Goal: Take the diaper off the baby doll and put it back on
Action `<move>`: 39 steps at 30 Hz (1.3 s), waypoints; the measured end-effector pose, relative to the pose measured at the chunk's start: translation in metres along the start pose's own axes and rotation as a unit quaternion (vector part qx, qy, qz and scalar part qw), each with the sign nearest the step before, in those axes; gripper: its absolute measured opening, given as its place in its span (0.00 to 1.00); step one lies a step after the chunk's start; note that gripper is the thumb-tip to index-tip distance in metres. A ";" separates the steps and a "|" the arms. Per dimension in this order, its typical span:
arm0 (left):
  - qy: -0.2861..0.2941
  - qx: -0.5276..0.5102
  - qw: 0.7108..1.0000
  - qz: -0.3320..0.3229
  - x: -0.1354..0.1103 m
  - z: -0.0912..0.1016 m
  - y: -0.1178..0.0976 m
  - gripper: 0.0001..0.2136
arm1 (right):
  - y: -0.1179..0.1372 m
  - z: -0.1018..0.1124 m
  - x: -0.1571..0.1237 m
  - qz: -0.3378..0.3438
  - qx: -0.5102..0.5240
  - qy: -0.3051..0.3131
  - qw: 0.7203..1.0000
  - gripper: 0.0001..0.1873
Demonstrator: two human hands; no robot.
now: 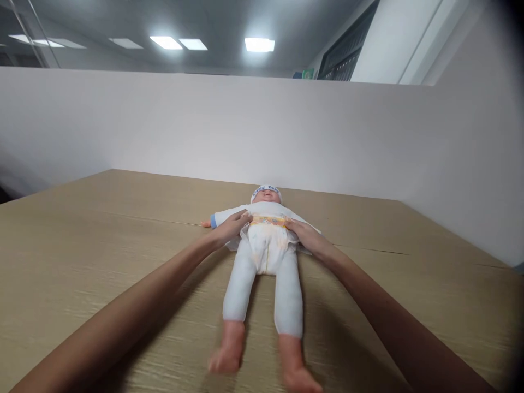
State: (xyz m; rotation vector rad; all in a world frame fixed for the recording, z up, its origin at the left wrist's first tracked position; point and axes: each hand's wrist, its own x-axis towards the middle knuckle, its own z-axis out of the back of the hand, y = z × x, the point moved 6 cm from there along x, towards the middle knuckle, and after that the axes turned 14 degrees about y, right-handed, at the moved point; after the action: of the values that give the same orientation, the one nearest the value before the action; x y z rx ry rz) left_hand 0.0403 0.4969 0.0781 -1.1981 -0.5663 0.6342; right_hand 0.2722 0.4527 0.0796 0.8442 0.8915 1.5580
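A baby doll lies on its back on the wooden tabletop, feet toward me. It wears white clothes with blue cuffs and a lettered white cap. A white diaper with an orange patterned waistband covers its hips, over the leggings. My left hand grips the diaper at the left end of the waistband. At the opposite end, my right hand holds the waistband's edge with its fingers closed. Frilly side edges show under both hands. My fingertips are partly hidden against the diaper.
A pale partition wall rises behind the table and another wall stands on the right. Thin seams run across the tabletop. Ceiling lights shine beyond the partition.
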 end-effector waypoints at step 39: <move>-0.036 0.468 0.881 -0.055 -0.020 -0.094 -0.073 0.22 | -0.040 0.013 -0.140 -0.093 -0.282 -0.153 0.943 0.16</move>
State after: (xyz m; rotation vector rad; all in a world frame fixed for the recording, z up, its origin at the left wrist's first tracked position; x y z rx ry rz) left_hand 0.1029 0.4027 0.1217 -0.2257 -0.3079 0.7301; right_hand 0.3226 0.3203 0.0418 0.5439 0.2612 1.3632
